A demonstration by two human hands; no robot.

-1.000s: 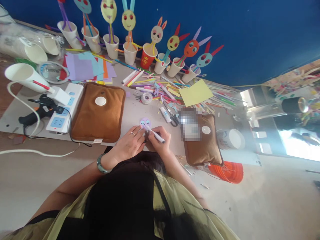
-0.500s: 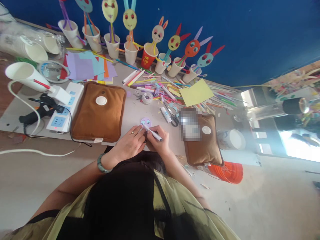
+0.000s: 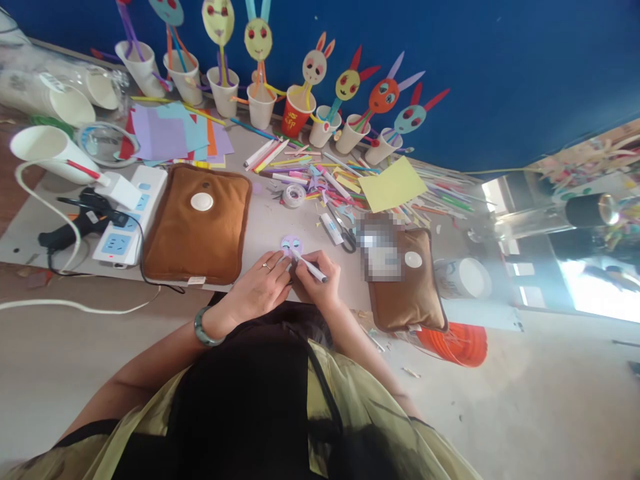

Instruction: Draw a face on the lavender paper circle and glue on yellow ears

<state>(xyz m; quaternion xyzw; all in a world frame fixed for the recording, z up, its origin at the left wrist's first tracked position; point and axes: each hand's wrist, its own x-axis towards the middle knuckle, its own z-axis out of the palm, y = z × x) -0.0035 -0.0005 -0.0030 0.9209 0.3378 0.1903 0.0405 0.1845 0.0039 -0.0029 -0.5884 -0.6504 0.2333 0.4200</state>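
A small purple paper face [image 3: 290, 245] lies on the grey table [image 3: 265, 220] just in front of me. My right hand [image 3: 315, 283] is closed round a white marker pen [image 3: 310, 267], whose tip rests on the face. My left hand [image 3: 257, 290], with a ring and a green bangle on the wrist, presses its fingertips on the near edge of the paper face and holds it down.
Two brown hot-water bags [image 3: 199, 223] [image 3: 407, 283] lie left and right of my hands. Paper cups with bunny faces [image 3: 310, 93] line the blue wall. Coloured paper [image 3: 170, 133], straws, a tape roll [image 3: 293, 195], scissors [image 3: 343, 230], a power strip [image 3: 127, 217] and a glue gun [image 3: 75, 223] crowd the table.
The pen tip has shifted slightly over the paper face, first towards me and then back. My left hand has stayed in place.
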